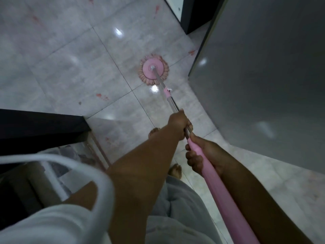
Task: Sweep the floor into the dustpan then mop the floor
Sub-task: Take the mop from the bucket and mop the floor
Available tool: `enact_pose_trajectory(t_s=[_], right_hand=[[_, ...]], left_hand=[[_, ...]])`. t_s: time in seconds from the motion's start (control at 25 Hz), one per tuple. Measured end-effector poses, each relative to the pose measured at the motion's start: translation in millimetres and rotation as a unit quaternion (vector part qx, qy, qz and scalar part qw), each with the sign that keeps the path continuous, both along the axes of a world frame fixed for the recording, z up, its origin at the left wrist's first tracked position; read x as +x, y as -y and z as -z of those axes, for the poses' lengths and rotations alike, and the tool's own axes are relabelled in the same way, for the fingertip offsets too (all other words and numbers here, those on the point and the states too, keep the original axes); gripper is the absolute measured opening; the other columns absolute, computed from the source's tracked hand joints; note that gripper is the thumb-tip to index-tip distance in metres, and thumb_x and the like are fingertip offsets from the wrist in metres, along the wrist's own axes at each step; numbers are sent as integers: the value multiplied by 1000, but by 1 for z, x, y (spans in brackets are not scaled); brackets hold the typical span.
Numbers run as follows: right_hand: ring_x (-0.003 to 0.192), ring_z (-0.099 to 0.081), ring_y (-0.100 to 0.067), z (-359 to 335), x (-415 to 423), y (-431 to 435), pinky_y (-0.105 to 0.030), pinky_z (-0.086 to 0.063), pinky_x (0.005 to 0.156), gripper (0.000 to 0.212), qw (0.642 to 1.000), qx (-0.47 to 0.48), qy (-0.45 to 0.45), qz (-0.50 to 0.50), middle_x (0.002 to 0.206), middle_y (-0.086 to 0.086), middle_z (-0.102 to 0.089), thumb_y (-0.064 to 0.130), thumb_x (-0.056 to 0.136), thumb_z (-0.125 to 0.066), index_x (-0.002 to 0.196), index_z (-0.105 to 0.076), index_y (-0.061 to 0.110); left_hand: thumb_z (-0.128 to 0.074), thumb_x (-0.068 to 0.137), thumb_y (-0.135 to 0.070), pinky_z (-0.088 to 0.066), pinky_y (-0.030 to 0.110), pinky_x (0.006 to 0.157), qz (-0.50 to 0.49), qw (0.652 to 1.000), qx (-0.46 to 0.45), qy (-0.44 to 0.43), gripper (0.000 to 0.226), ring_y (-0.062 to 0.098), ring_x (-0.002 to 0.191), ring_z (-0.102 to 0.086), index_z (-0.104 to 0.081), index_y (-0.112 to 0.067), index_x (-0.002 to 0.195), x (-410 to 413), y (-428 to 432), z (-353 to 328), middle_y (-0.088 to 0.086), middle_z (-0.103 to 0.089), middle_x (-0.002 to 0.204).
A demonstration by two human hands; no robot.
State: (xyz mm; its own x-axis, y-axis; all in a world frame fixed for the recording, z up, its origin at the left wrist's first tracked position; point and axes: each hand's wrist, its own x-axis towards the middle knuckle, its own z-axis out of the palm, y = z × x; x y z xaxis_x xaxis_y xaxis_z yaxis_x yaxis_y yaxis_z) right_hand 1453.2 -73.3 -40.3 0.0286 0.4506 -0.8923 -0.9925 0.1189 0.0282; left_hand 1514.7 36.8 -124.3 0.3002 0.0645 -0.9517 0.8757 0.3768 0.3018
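- In the middle of the frame, slightly above centre, a round pink mop head with a fringe of pinkish cloth strands [154,71] lies flat on the glossy pale grey tiled floor [70,59], just beside a crossing of tile joints.
- From the mop head, a long mop pole [216,184] runs to the lower right. It is bare metal near the head, has a pink collar partway along and a thick pink grip nearer the camera. Its end is cut off by the bottom edge.
- A small white piece on the pink collar is too small to make out.
- The left hand [179,124] grips the metal stretch of the pole. Its back faces the camera, so only curled fingertips [190,124] show round the far side.
- The right hand [202,155], just below it, holds the top of the pink grip, fingers [192,156] wrapped close together round it and the thumb lying along the upper end.
- The left arm comes out of a loose white sleeve [52,217], blurred at lower left.
- Two bare feet [175,170] show partly behind the left arm, above a pale grey garment [175,208].
- Reddish stains [102,96] dot the tiles, blurred.
- A large smooth grey panel [263,67] fills the right side, cut off by the top and right edges.
- A dark piece of furniture [35,127] at mid left runs out of frame.
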Motion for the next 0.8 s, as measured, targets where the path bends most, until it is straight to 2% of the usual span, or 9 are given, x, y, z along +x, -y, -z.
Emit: enact_pose_trajectory(t_s=[0.16, 0.28, 0.4, 0.56, 0.68, 0.8], right_hand=[[35, -43, -11, -3, -13, 8, -21, -38, 33, 40, 1000, -7, -4, 1, 53, -3, -50, 49, 73, -70, 71, -61, 10], [35, -44, -11, 6, 18, -11, -21, -39, 34, 38, 1000, -10, -8, -2, 53, -3, -50, 47, 78, -68, 71, -60, 10], [35, -43, -10, 16, 76, -41, -19, -38, 33, 40, 1000, -22, 2, -8, 53, -2, -50, 47, 89, -60, 73, -57, 11], [34, -40, -7, 32, 179, -105, -17, -36, 33, 39, 999, -25, 23, -4, 52, 0, -47, 47, 91, -57, 76, -54, 12], [34, -38, -6, 43, 252, -152, -16, -33, 33, 39, 999, -22, 37, 4, 52, 2, -45, 47, 93, -55, 76, -52, 12], [34, -36, -5, 49, 312, -186, -15, -32, 33, 40, 999, -23, 45, 8, 52, 3, -42, 48, 94, -52, 76, -50, 13]], left_hand=[[-40, 102, -37, -38, 17, 36, -3, 1000, -26, -12, 34, 17, 40, -41, -46, -7, 87, -14, 10, -3, 5, -40, 53], [-39, 103, -37, -38, 17, 37, -5, 1000, -18, -6, 34, 16, 39, -40, -45, -9, 83, 17, -10, 4, 4, -40, 52], [-37, 103, -39, -38, 16, 36, 2, 1000, -2, 14, 40, 16, 37, -41, -44, -10, 75, 74, -40, 15, 6, -41, 53], [-34, 104, -39, -33, 13, 34, 14, 999, 23, 43, 50, 16, 29, -41, -44, -9, 65, 178, -101, 35, 9, -42, 51], [-31, 104, -39, -31, 16, 37, 30, 997, 34, 55, 55, 18, 32, -42, -43, -8, 60, 254, -147, 46, 9, -44, 43], [-32, 104, -36, -30, 18, 39, 33, 997, 46, 59, 53, 19, 35, -40, -44, -6, 63, 315, -178, 49, 6, -43, 34]])
